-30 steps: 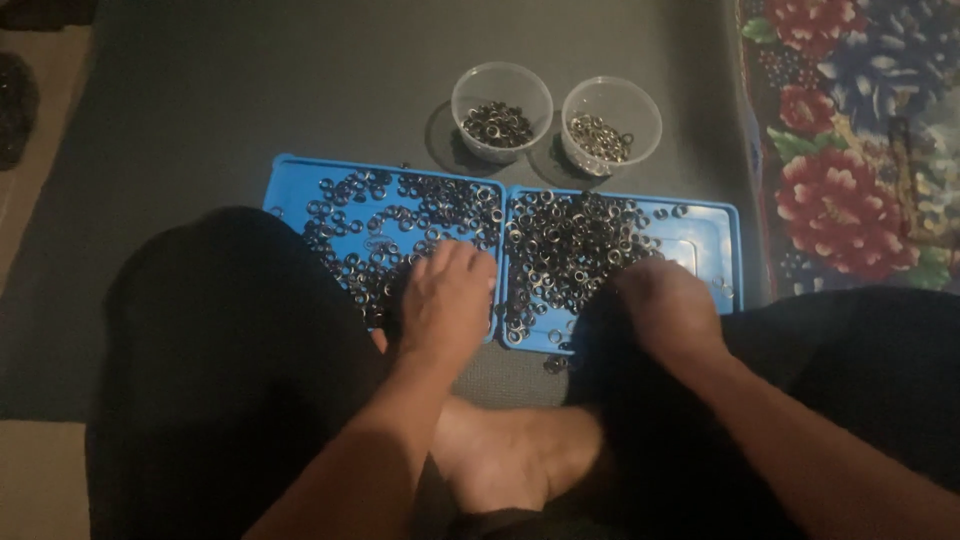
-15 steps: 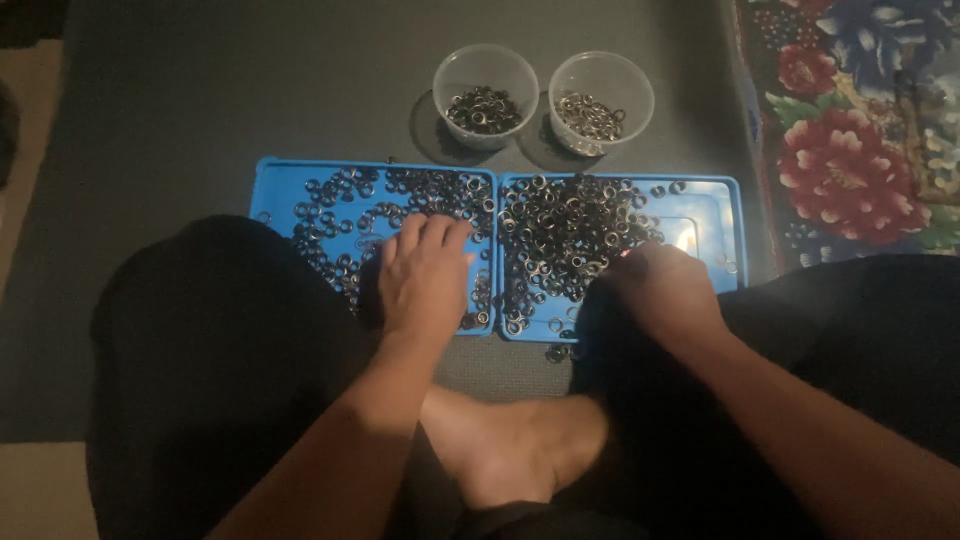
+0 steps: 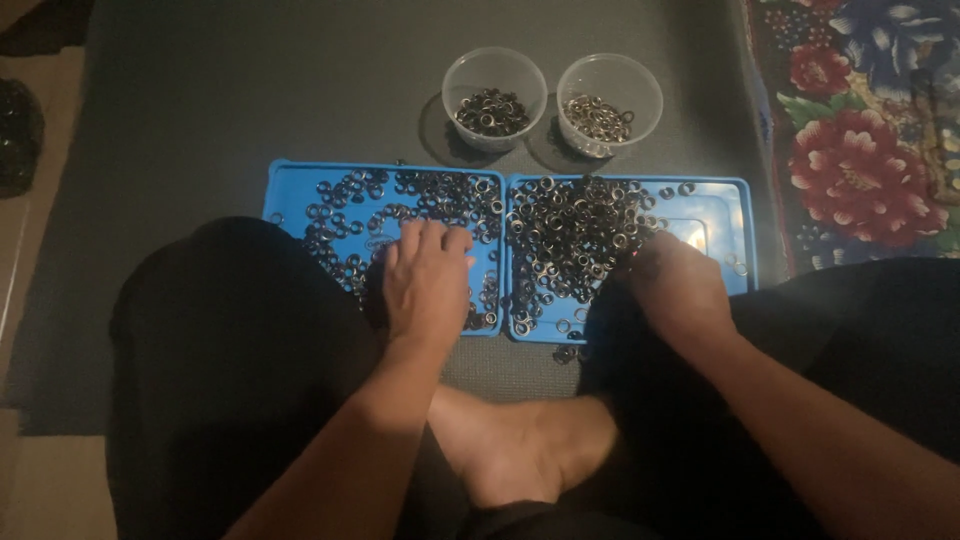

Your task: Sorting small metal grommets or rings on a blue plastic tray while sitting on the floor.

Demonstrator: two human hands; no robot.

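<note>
We are sitting on a dark mat at centre frame, working over two blue trays strewn with small metal rings. Our left hand is resting flat, fingers together, on the left tray's rings. Our right hand is curling, probably pinching rings; better to lift few. Two clear cups sit above.

- Two trays lie side by side on the mat: left tray, right tray.
- Rings lie on both trays.
- Left cup and right cup stand behind the trays.
</note>
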